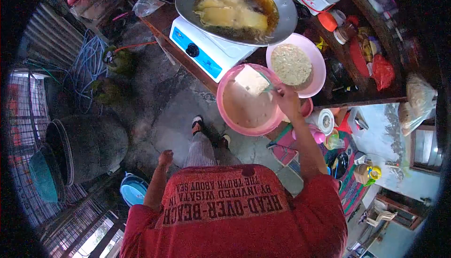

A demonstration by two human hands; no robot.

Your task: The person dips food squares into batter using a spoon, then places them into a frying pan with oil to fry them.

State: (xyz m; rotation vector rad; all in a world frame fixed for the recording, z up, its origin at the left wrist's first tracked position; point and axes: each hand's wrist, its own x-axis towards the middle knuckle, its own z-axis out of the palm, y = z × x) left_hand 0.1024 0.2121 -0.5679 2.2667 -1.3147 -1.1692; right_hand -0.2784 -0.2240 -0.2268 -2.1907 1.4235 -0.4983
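My right hand [287, 102] reaches over the rim of a pink basin [226, 112] of thin, pale batter. Its fingers are closed at the corner of a flat white slab [252, 79] that leans over the basin's far side. A small greenish edge shows between slab and fingers; I cannot make out what it is. My left hand [165, 158] hangs low at my side, away from the basin, with fingers curled and nothing visible in them. Beyond the basin, yellowish flat slabs [232, 16] fry in oil in a large wok [188, 0].
The wok sits on a white stove [206, 53] with a blue front panel. A pale pink bowl [319, 77] of shredded pale food [291, 64] stands beside the basin. Jars and red packets [383, 72] crowd the table's right. A blue tub [134, 190] and dark drum [94, 140] are at left.
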